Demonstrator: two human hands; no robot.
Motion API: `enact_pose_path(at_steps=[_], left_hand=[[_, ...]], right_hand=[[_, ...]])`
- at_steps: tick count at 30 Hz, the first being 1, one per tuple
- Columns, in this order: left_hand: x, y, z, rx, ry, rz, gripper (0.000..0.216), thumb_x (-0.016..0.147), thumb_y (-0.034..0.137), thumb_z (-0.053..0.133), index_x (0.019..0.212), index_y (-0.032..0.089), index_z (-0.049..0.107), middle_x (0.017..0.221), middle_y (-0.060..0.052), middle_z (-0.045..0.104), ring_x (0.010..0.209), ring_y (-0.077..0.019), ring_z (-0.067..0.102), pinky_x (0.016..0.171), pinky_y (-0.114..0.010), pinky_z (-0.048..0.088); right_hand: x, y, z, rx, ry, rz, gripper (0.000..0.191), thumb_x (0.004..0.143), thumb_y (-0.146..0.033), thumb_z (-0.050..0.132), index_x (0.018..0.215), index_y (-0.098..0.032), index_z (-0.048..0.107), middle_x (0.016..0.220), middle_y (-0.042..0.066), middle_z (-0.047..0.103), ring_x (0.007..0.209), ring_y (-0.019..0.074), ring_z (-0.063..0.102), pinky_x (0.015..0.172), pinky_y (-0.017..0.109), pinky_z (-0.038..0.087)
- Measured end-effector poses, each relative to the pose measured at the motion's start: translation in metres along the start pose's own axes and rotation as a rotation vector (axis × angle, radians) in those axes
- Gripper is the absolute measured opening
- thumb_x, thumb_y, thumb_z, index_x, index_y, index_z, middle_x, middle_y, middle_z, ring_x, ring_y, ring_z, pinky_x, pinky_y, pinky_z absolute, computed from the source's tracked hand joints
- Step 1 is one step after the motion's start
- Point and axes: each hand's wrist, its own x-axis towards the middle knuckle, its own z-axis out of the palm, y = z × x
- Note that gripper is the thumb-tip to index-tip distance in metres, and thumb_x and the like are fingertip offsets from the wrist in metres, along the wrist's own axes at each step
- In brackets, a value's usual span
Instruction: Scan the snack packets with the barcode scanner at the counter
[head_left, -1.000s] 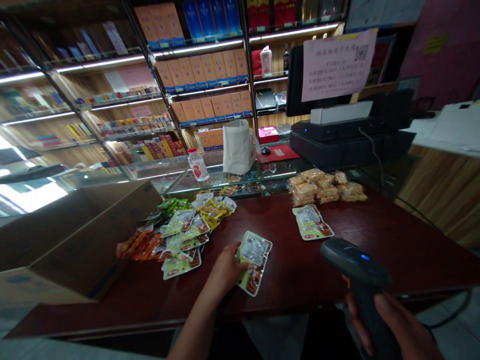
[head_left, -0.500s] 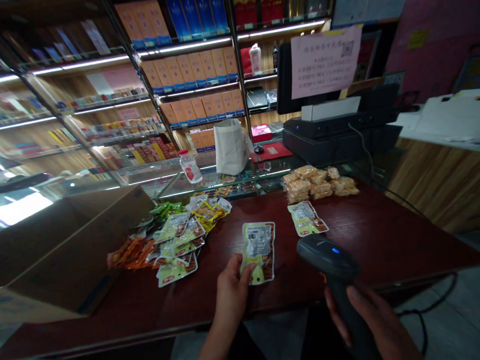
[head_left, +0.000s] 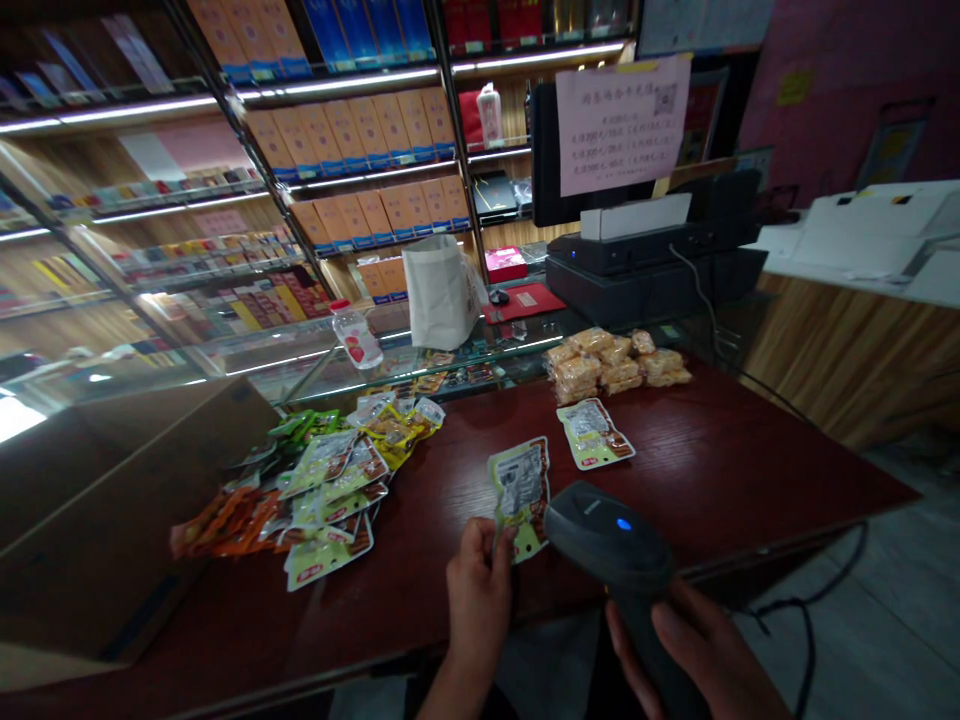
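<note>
My left hand (head_left: 480,580) pinches the lower left edge of a green and brown snack packet (head_left: 521,490), its printed label side toward me. In my right hand (head_left: 697,640) is a dark barcode scanner (head_left: 611,535) with a blue light on top, its head close to the packet's right side. A similar snack packet (head_left: 595,435) lies flat on the table beyond the scanner. To the left, a stack of like packets (head_left: 334,500) rests beside orange packets (head_left: 240,522), green packets (head_left: 304,428) and yellow packets (head_left: 401,428).
An open cardboard box (head_left: 127,500) stands at the left of the dark red table (head_left: 450,450). Wrapped snack bundles (head_left: 600,365) sit at the back. Behind are a glass counter with a bottle (head_left: 356,338), a white bag (head_left: 439,295) and a monitor (head_left: 546,160). A cable (head_left: 806,640) hangs at right.
The packet in my left hand has been tilted up from a flatter pose. The scanner has come left, nearer to it. The whole view has shifted slightly to the right.
</note>
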Motion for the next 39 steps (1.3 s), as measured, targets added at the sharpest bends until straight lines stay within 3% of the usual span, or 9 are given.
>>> enact_pose_path(at_steps=[7, 12, 20, 24, 28, 34, 39], left_hand=[[-0.001, -0.001, 0.001, 0.025, -0.017, -0.006, 0.025, 0.088, 0.044, 0.051, 0.075, 0.023, 0.052, 0.056, 0.005, 0.054, 0.051, -0.0137, 0.053, 0.054, -0.023, 0.039], [-0.001, 0.003, 0.000, 0.074, 0.005, 0.003, 0.026, 0.087, 0.043, 0.051, 0.069, 0.024, 0.045, 0.054, 0.005, 0.052, 0.050, -0.0135, 0.052, 0.053, -0.023, 0.038], [0.002, 0.000, 0.009, -0.136, -0.083, -0.068, 0.027, 0.084, 0.049, 0.058, 0.077, 0.023, 0.052, 0.062, 0.002, 0.064, 0.057, -0.0154, 0.063, 0.057, -0.024, 0.047], [0.020, 0.011, 0.033, -0.559, -0.283, -0.239, 0.041, 0.074, 0.056, 0.070, 0.085, 0.022, 0.050, 0.070, -0.001, 0.071, 0.060, -0.0181, 0.068, 0.057, -0.027, 0.053], [0.055, 0.031, 0.070, -0.797, -0.380, -0.437, 0.043, 0.066, 0.041, 0.082, 0.083, 0.020, 0.048, 0.071, -0.001, 0.072, 0.063, -0.0181, 0.070, 0.062, -0.030, 0.058], [0.105, 0.051, 0.124, -0.747, -0.422, -0.536, 0.028, 0.075, 0.020, 0.078, 0.079, 0.015, 0.050, 0.074, -0.006, 0.071, 0.066, -0.0173, 0.071, 0.063, -0.031, 0.060], [0.119, 0.056, 0.145, -0.559, -0.516, -0.516, 0.016, 0.087, 0.021, 0.065, 0.093, 0.012, 0.054, 0.065, -0.007, 0.070, 0.057, -0.0179, 0.070, 0.056, -0.028, 0.057]], right_hand=[[-0.002, -0.004, 0.002, -0.013, 0.046, 0.042, 0.053, 0.073, -0.069, 0.069, 0.075, -0.016, 0.069, 0.052, -0.001, 0.058, 0.042, 0.0081, 0.048, 0.044, 0.020, 0.035], [-0.003, -0.004, 0.003, -0.004, 0.080, 0.047, 0.054, 0.069, -0.069, 0.073, 0.077, -0.016, 0.071, 0.061, 0.002, 0.063, 0.042, 0.0091, 0.050, 0.043, 0.021, 0.035], [-0.003, -0.004, -0.005, -0.019, 0.088, -0.018, 0.051, 0.075, -0.067, 0.069, 0.077, -0.015, 0.071, 0.051, 0.000, 0.058, 0.040, 0.0086, 0.047, 0.042, 0.021, 0.035], [0.000, -0.010, -0.018, 0.039, 0.204, -0.037, 0.049, 0.079, -0.064, 0.067, 0.081, -0.015, 0.072, 0.051, 0.001, 0.060, 0.041, 0.0083, 0.047, 0.042, 0.019, 0.036], [0.000, -0.016, -0.036, 0.098, 0.267, -0.079, 0.046, 0.081, -0.062, 0.066, 0.085, -0.016, 0.072, 0.055, 0.001, 0.063, 0.042, 0.0099, 0.048, 0.041, 0.020, 0.039], [-0.010, -0.018, -0.051, 0.095, 0.329, -0.076, 0.052, 0.080, -0.062, 0.066, 0.104, -0.016, 0.070, 0.069, 0.006, 0.071, 0.048, 0.0137, 0.055, 0.044, 0.024, 0.045], [-0.015, -0.020, -0.047, 0.117, 0.370, -0.077, 0.051, 0.080, -0.061, 0.066, 0.103, -0.016, 0.070, 0.057, 0.002, 0.065, 0.044, 0.0124, 0.050, 0.042, 0.022, 0.039]])
